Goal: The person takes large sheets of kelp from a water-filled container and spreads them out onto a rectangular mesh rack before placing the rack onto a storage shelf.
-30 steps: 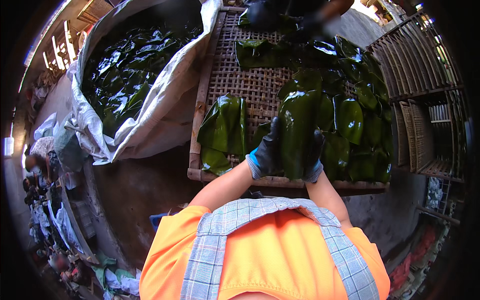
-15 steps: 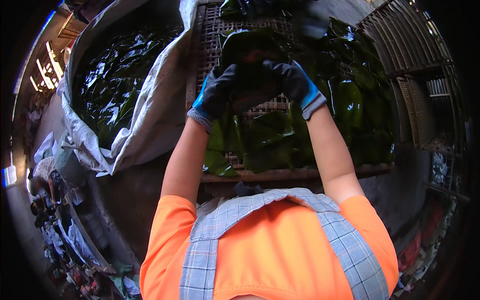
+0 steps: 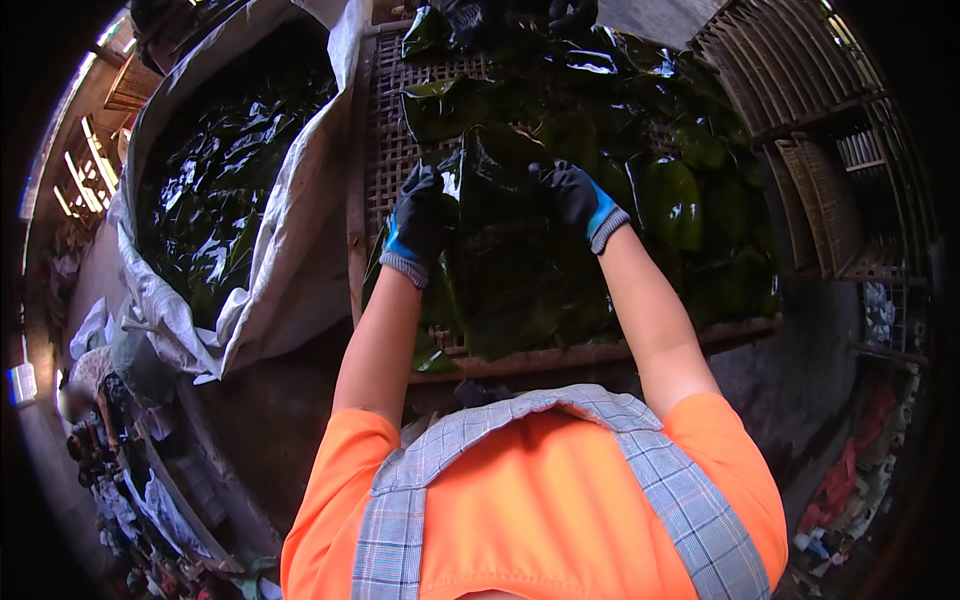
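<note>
A wet, glossy dark green leaf-like sheet (image 3: pixel 500 160) hangs between my two hands over a woven bamboo rack (image 3: pixel 390 145). My left hand (image 3: pixel 416 222), in a black and blue glove, is closed at the sheet's left edge. On the other edge, the curled fingers of my gloved right hand (image 3: pixel 578 203) pinch the sheet. Its lower part spreads toward me over the rack's near side. More dark green sheets (image 3: pixel 672 205) lie flat to the right, some overlapping. The dark colours hide exactly where one sheet ends and another begins.
Left of the rack stands a large white woven sack (image 3: pixel 290 190), open, full of similar wet green sheets (image 3: pixel 225 160). Another person's dark gloved hands (image 3: pixel 572 16) are at the rack's far edge. Slatted bamboo racks (image 3: pixel 790 70) stand at right. Cloth and clutter (image 3: pixel 155 490) lie lower left.
The sheet, bunched between my hands before, is now spread out and covers more of the rack toward me. My hands are slightly farther apart and lower in view.
</note>
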The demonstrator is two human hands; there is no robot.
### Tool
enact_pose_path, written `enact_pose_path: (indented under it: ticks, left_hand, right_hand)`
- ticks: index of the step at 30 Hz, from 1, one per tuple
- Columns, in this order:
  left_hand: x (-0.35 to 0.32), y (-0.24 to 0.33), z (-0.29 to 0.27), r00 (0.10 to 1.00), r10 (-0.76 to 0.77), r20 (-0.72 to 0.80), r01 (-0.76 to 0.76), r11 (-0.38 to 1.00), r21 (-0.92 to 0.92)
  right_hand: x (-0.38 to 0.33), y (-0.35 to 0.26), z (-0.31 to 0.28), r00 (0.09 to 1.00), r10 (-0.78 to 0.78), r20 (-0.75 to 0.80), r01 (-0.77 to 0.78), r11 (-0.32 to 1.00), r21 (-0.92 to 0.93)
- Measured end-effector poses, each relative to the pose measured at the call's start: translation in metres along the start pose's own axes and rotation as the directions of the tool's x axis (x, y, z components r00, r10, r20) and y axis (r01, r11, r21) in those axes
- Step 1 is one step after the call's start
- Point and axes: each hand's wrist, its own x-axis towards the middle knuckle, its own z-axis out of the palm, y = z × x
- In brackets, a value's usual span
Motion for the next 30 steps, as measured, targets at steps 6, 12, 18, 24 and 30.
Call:
enact_pose_path:
  ticks: [6,12,18,24,30]
  left_hand:
    - [-0.036,0.007,0.049,0.991,0.04,0.128,-0.032,0.997,-0.066]
    - [-0.068,-0.004,0.101,0.922,-0.102,0.373,0.237,0.91,-0.339]
    - [-0.093,-0.009,0.09,0.853,0.023,0.521,0.238,0.872,-0.427]
    - [-0.064,0.006,0.055,0.798,0.369,0.477,-0.601,0.55,0.58]
    - [0.026,-0.04,-0.056,0.978,0.136,-0.159,-0.053,0.895,0.444]
  right_hand:
    - [-0.061,-0.01,0.138,0.947,-0.309,0.092,0.298,0.948,0.113]
    - [-0.045,0.019,0.131,0.451,-0.689,0.568,0.167,-0.56,-0.812]
    - [-0.071,0.027,0.168,0.571,-0.594,0.566,-0.078,-0.726,-0.683]
    - [-0.066,-0.003,0.137,0.738,-0.565,0.37,0.277,-0.247,-0.929]
    - [-0.034,0.002,0.092,0.913,-0.233,-0.335,-0.312,0.129,-0.941]
